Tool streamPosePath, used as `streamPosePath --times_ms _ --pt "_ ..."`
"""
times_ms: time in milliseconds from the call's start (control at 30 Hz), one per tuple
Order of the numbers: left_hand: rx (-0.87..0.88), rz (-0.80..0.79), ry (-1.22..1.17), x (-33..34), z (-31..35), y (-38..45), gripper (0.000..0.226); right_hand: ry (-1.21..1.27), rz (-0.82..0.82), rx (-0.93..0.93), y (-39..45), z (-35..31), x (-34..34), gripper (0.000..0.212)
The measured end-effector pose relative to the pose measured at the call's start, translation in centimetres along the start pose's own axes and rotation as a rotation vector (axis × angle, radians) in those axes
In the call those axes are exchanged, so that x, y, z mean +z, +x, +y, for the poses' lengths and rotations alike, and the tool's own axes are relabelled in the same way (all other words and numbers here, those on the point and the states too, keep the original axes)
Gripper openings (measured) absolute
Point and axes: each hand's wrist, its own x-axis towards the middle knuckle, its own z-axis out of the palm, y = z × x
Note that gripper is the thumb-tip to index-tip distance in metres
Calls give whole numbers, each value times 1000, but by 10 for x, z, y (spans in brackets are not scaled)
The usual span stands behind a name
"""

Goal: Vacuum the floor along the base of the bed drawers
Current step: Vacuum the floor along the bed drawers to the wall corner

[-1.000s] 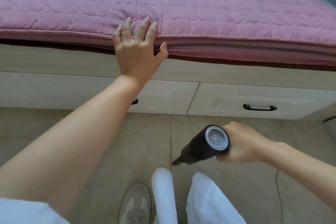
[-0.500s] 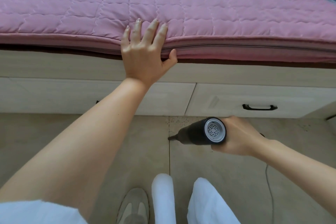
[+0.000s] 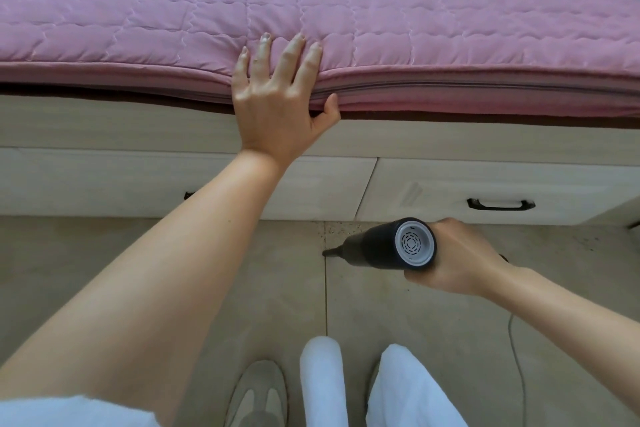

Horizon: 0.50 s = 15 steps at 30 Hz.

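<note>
Speckled tile floor (image 3: 263, 291), tapered black vacuum (image 3: 377, 248)

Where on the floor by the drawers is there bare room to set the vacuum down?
Bare tile lies right of the handheld vacuum, below the handled drawer, with only a thin cord there. The floor left of the tile seam is under the left arm. Crowded: legs and shoe nearest the person.
</note>
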Motion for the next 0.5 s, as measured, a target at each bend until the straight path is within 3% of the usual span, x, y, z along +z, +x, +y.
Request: streamPosePath --times_ms 233,500 --pt "3 3 3 0 -1 0 56 -14 36 -56 6 -6 4 41" --pt "-7 14 -3 1 0 0 55 -32 23 -70 0 -7 2 37"
